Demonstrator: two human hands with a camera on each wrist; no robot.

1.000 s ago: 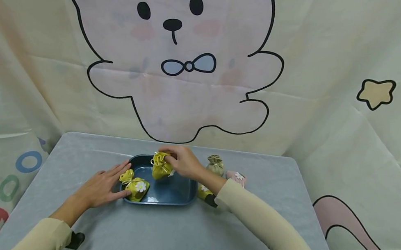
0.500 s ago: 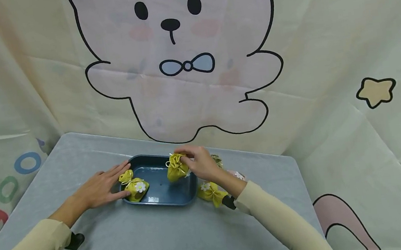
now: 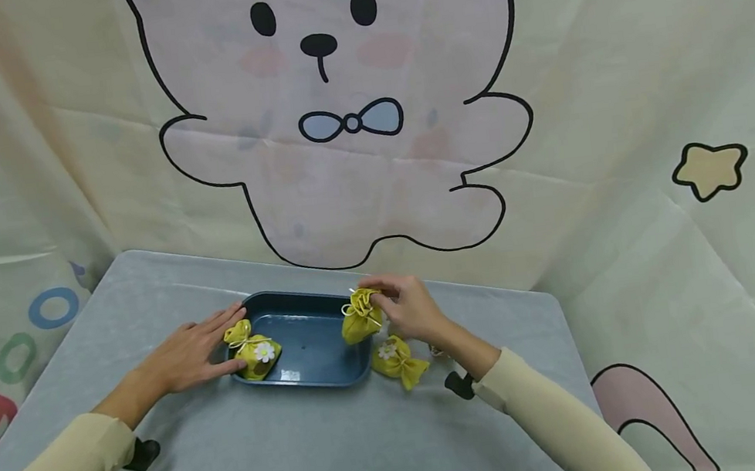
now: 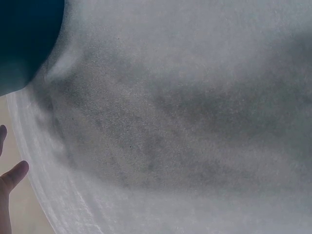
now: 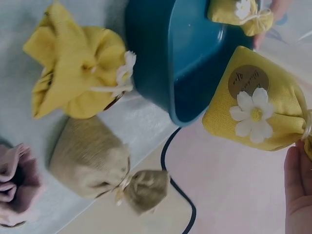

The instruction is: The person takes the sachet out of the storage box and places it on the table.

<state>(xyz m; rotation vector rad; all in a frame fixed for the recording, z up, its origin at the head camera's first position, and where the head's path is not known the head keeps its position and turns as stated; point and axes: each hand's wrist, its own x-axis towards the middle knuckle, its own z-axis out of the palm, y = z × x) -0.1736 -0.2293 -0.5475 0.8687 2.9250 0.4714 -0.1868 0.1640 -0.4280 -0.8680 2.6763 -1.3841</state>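
Note:
My right hand (image 3: 409, 311) pinches a yellow drawstring pouch (image 3: 359, 321) by its gathered neck, over the right end of a dark blue tray (image 3: 310, 356). In the right wrist view this pouch (image 5: 280, 105) shows a white flower and a round brown label. At the tray's left end, my left hand (image 3: 192, 358) rests with extended fingers on the rim, its thumb along the front corner. Between thumb and fingers, another yellow pouch (image 3: 257, 362) lies inside the tray. The left wrist view catches only the tray's outer wall (image 4: 29, 44) and fingertips.
Just right of the tray, a third yellow pouch (image 3: 399, 361) lies on the grey tablecloth (image 3: 291, 455). Beside it, the right wrist view shows a tan burlap pouch (image 5: 90, 161) and a pink pouch (image 5: 17, 183). A bear-print curtain (image 3: 358, 191) hangs behind the table.
My right hand has carried the yellow pouch rightward, from the middle of the tray to its right end. The yellow pouch on the table is now uncovered. My left hand has stayed put.

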